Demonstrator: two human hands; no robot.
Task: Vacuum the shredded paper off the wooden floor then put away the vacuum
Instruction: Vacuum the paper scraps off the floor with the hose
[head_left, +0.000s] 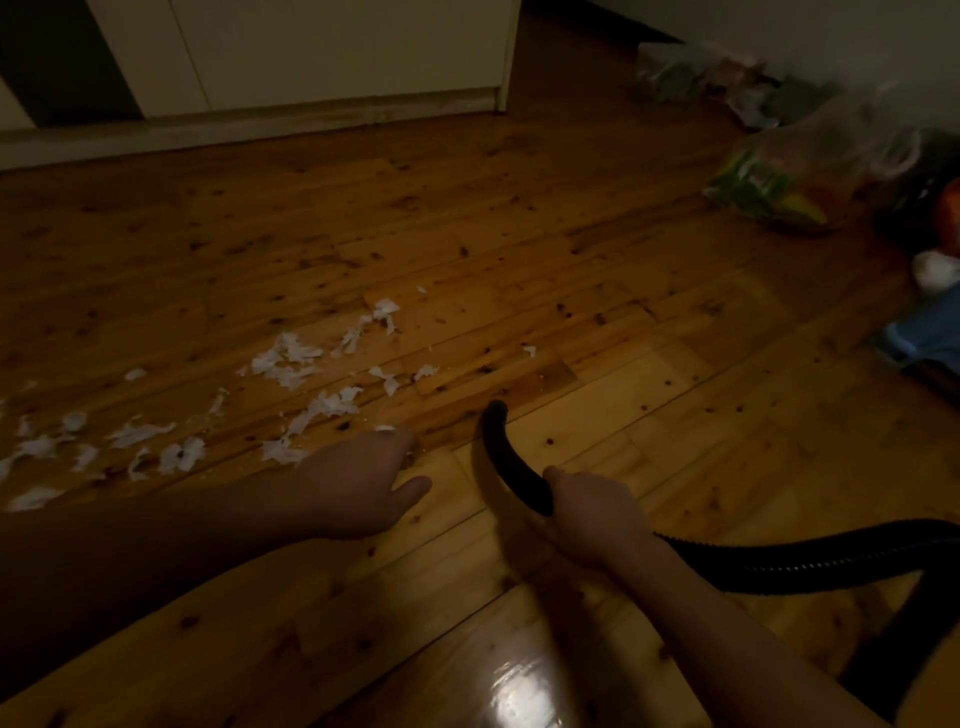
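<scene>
The right hand (592, 512) has its grip wrapped round the black vacuum nozzle (506, 457), tip near the wooden floor (597, 249). The left hand (358, 480), fingers curled loosely, touches shredded paper (291, 358) scattered toward the floor's left edge.

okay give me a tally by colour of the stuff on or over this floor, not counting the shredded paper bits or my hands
Black: 1, the vacuum hose in the right hand
Clear: 1, plastic bag with green and yellow contents
Light blue: 1, unclear item at the right edge
White: 1, small lump above it
Total: 4
</scene>
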